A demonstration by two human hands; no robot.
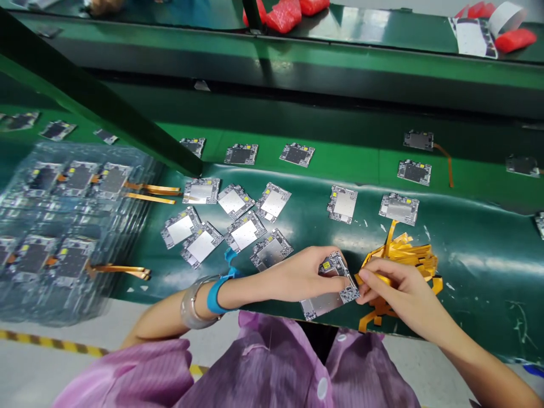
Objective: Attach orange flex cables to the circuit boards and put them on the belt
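My left hand [312,275] grips a circuit board [327,303] with a silver shield plate and a yellow sticker, tilted over the bench's front edge. At the board's right edge, my right hand [393,286] pinches the end of an orange flat ribbon cable [361,276]; whether that end is joined to the board cannot be made out. Behind and under my right fingers lies a pile of orange ribbon cables [408,255]. Just left of my left hand, another circuit board [272,252] rests on the bench. A blue wrist strap [216,297] circles my left wrist.
A clear plastic tray stack [140,226] at left holds boards with ribbon cables. Several loose boards [202,243] lie on the green bench [480,238]. More boards sit on a green belt [357,153] behind. A dark green post [140,127] slants across the left. Red wrapped bundles [284,16] occupy the upper shelf.
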